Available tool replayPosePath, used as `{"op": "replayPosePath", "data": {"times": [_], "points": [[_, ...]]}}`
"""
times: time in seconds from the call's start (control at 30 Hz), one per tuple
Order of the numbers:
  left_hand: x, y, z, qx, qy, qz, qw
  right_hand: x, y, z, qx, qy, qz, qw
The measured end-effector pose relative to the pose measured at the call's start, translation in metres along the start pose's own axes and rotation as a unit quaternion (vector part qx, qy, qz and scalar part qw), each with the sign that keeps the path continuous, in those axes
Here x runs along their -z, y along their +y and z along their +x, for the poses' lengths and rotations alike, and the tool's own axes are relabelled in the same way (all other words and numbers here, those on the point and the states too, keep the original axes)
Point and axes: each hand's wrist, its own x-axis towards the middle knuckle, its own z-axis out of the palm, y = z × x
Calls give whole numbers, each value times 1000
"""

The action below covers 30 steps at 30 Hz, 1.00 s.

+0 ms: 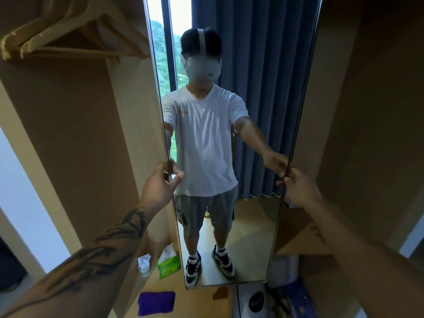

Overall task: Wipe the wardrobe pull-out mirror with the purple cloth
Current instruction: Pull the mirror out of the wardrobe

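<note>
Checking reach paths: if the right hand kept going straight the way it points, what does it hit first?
Nothing new: the right hand already grips the mirror by its right edge. Past that edge it would likely meet the wooden wardrobe panel; depth is unclear.

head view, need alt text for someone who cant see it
Both hands grip the side edges of a tall narrow mirror in a wooden wardrobe, the left hand on its left edge and the right hand on its right. A purple cloth lies below, untouched, with wooden hangers at upper left.

Both hands [158, 184] [298, 187] gripping mirror [229, 203] edges
</note>
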Motion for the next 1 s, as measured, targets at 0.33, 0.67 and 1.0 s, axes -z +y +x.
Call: {"op": "replayPosePath", "data": {"times": [0.33,0.67,1.0], "points": [[-1,-6,-11,-22,11,-42,999,-5,-10,-15,7,55,-45,997],[-2,-10,-17,-31,20,-59,998,-9,-13,-25,-2,52,-53,997],[-15,-56,-48,24,-91,73,993,-47,8,-82,-59,22,-86,994]]}}
